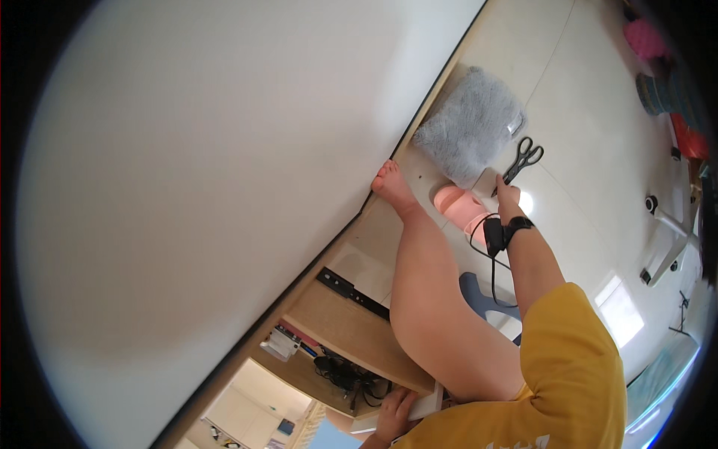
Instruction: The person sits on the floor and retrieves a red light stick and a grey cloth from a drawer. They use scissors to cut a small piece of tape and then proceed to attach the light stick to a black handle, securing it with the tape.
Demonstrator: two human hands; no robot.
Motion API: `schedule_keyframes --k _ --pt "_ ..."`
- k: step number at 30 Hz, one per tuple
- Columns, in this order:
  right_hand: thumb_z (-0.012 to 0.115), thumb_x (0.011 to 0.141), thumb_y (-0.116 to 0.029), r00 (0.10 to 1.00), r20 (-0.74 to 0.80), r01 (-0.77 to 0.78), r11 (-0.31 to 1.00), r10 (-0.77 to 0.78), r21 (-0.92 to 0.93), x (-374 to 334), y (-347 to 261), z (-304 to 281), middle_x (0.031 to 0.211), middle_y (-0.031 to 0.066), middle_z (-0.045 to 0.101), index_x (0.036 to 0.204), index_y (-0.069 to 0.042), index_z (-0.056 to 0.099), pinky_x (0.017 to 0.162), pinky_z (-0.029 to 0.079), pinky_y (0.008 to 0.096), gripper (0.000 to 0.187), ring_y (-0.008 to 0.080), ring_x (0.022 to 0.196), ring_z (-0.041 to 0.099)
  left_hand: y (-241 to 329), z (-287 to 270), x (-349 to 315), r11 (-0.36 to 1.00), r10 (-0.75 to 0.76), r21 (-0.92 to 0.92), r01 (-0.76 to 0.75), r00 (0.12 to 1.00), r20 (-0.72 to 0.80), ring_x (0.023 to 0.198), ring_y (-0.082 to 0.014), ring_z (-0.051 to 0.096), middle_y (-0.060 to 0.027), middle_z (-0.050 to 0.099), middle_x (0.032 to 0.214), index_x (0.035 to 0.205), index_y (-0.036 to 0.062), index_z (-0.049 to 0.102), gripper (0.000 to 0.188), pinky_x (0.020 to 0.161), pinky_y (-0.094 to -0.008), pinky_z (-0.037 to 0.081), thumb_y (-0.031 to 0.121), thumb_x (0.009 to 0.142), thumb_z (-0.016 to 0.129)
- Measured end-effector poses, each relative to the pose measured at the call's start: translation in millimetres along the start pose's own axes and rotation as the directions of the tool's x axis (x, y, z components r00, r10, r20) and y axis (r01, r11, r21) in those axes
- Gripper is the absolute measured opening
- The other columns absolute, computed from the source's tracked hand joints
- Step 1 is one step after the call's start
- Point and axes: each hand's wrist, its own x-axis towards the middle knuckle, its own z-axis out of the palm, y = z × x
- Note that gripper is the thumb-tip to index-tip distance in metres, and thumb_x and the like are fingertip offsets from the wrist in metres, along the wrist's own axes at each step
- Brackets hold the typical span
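Note:
My right hand (508, 196) reaches out low over the floor, its fingers closed about the blade end of dark-handled scissors (526, 156). The handle loops point away from my fingers. On that wrist sits a black band with a small black box (493, 236) and a cable. Close to the hand are a pink slipper (456, 203) and a grey fluffy cushion (471, 123). At the lower edge, my left hand (395, 417) is bent over the edge of an open wooden drawer (351, 329). Black cables (340, 372) and small items lie inside the drawer.
A large white panel (209, 187) with a dark edge fills the left. My bare foot (393, 183) rests against its edge. A white wheeled chair base (669, 239) stands at the right on the pale tiled floor (576, 142). Coloured items (647, 41) lie at the far right.

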Motion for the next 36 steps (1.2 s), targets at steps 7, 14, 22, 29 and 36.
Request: schedule_keyframes --k 7,14,22,29,36 --pt "0.064 0.072 -0.032 0.985 0.174 0.012 0.998 -0.001 -0.064 0 -9 0 0.077 0.0121 0.062 0.092 0.001 0.060 0.065 0.045 0.0380 0.038 0.0259 0.073 0.060 5 -12 14 1.000 0.000 -0.007 0.000 1.000 0.030 0.099 -0.0358 0.043 -0.0181 0.043 0.111 0.112 0.0035 0.041 0.068 0.083 -0.0425 0.037 0.017 0.053 0.073" --pt "0.061 0.079 -0.028 0.679 0.716 -0.213 0.888 -0.165 0.407 -52 -13 -71 0.078 -0.0010 0.054 0.079 -0.012 0.046 0.068 0.040 0.0248 0.022 0.0104 0.072 0.050 7 -6 11 0.997 0.017 0.072 -0.015 0.999 -0.031 0.098 -0.0356 0.045 -0.0180 0.044 0.111 0.114 0.0032 0.039 0.069 0.082 -0.0419 0.038 0.015 0.055 0.071" --pt "0.055 0.084 -0.019 0.503 0.707 0.170 0.859 -0.496 0.482 -180 -35 -202 0.075 0.0015 0.058 0.081 -0.009 0.048 0.062 0.041 0.0206 0.012 0.0072 0.067 0.052 14 -7 8 0.989 0.044 0.145 -0.032 0.996 -0.081 0.100 -0.0369 0.046 -0.0202 0.046 0.112 0.115 0.0008 0.041 0.060 0.085 -0.0401 0.039 0.028 0.069 0.067" --pt "0.053 0.084 -0.011 -0.048 0.812 0.429 0.722 -0.581 0.542 -327 -53 -276 0.070 -0.0004 0.056 0.079 -0.006 0.048 0.058 0.042 0.0210 0.009 0.0069 0.064 0.052 46 -66 -13 0.972 0.204 0.204 -0.119 0.857 -0.473 0.103 -0.0345 0.046 -0.0169 0.048 0.113 0.113 0.0027 0.047 0.042 0.087 -0.0378 0.038 0.021 0.077 0.059" --pt "0.053 0.085 -0.012 -0.412 0.911 0.687 0.657 0.000 0.311 -464 -15 -285 0.068 -0.0001 0.052 0.081 -0.003 0.048 0.056 0.041 0.0209 0.011 0.0071 0.063 0.051 44 -103 -118 0.840 0.442 0.542 0.028 0.546 -0.712 0.104 -0.0282 0.047 -0.0111 0.049 0.113 0.109 0.0022 0.051 0.042 0.087 -0.0386 0.038 -0.004 0.067 0.053"
